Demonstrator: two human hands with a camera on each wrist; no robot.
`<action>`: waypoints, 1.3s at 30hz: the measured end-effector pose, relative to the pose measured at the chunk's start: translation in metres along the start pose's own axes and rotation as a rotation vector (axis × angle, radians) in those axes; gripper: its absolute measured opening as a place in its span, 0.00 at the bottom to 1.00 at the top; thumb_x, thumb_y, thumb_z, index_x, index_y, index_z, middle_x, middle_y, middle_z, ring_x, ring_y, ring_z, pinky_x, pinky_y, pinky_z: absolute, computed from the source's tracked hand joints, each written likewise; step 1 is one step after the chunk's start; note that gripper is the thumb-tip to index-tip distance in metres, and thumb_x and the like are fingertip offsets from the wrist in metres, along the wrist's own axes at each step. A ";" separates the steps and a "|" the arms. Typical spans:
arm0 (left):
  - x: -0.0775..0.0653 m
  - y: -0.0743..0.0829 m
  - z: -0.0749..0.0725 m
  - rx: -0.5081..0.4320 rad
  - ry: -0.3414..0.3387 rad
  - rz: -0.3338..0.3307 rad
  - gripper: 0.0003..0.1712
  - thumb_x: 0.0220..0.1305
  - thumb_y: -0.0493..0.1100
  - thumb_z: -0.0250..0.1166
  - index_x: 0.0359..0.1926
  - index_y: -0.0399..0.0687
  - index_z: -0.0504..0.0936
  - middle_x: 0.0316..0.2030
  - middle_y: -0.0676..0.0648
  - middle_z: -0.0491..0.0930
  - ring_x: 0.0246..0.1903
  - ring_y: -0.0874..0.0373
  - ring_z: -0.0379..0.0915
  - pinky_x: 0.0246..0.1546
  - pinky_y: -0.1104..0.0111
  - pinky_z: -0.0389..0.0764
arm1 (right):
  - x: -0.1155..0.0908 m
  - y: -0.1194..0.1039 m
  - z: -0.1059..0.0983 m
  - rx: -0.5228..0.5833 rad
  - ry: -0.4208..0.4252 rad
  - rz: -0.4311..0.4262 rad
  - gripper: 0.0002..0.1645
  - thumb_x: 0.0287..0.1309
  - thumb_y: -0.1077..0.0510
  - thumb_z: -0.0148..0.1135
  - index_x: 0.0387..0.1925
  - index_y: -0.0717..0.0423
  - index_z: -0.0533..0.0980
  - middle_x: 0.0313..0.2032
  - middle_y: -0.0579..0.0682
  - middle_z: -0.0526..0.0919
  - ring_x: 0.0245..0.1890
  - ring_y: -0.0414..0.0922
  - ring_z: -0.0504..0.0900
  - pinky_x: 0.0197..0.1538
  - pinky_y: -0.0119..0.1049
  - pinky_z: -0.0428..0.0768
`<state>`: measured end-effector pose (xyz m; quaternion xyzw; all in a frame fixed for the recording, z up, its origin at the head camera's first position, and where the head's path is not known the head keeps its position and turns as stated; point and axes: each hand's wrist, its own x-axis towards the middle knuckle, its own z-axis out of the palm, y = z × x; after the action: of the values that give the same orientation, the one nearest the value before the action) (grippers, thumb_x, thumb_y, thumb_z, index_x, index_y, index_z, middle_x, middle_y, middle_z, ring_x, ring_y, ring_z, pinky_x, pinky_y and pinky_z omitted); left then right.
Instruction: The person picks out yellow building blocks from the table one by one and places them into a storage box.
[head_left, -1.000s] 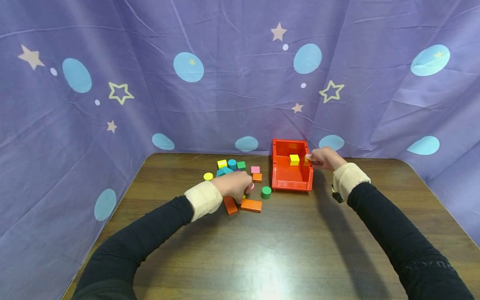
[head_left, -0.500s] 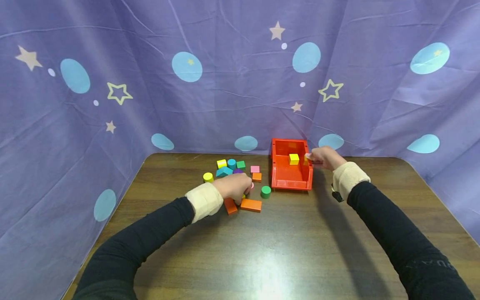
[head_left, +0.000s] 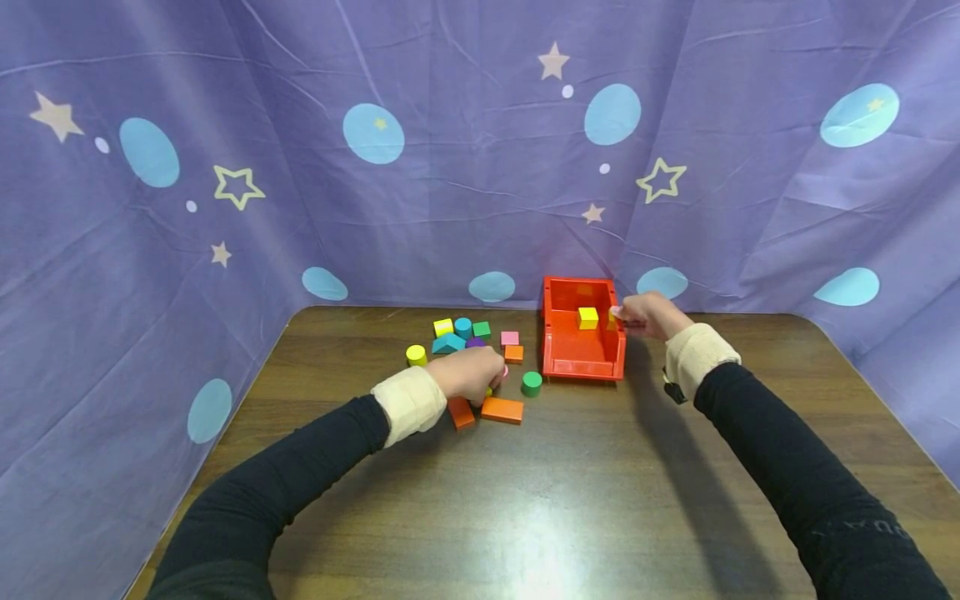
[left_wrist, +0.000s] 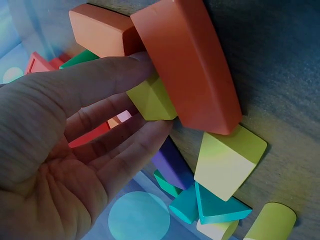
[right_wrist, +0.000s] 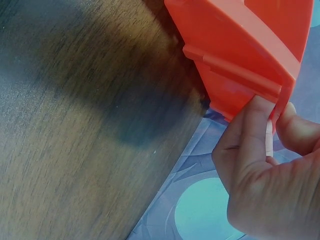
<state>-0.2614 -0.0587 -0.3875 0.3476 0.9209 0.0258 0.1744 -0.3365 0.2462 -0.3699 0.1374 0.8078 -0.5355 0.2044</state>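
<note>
Our left hand [head_left: 468, 373] pinches yellow block [left_wrist: 154, 101] beside orange brick [left_wrist: 190, 65]. Head view, from there: green cylinder [head_left: 532, 384] 3 o'clock, red bin [head_left: 583, 368] 2 o'clock. Our right hand [head_left: 652, 317] clamps bin's side wall [right_wrist: 237, 47]; yellow cube [head_left: 588, 318] inside.

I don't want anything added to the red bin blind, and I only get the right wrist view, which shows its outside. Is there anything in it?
Observer: Yes. The head view shows a yellow cube resting inside the red bin.

Operator: My view doesn't show the left hand at all. What is it doing?

Observer: In the left wrist view, its thumb and fingers pinch a small yellow block.
</note>
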 end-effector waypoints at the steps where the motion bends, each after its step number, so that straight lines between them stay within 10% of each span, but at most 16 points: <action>1: 0.000 0.000 0.000 0.002 0.001 0.003 0.21 0.49 0.22 0.71 0.16 0.48 0.73 0.20 0.54 0.69 0.23 0.60 0.59 0.23 0.73 0.64 | 0.000 0.000 0.000 0.002 -0.002 0.000 0.09 0.73 0.67 0.50 0.33 0.63 0.69 0.35 0.51 0.71 0.28 0.39 0.74 0.34 0.29 0.79; 39: -0.001 -0.001 0.002 -0.047 -0.012 -0.018 0.15 0.52 0.22 0.68 0.21 0.43 0.78 0.20 0.53 0.67 0.22 0.60 0.59 0.21 0.72 0.62 | 0.005 0.003 -0.002 0.037 -0.012 -0.009 0.10 0.71 0.69 0.47 0.32 0.65 0.71 0.30 0.48 0.73 0.27 0.38 0.75 0.35 0.29 0.79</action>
<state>-0.2605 -0.0603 -0.3892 0.3352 0.9221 0.0439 0.1881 -0.3399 0.2493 -0.3734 0.1344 0.7972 -0.5519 0.2045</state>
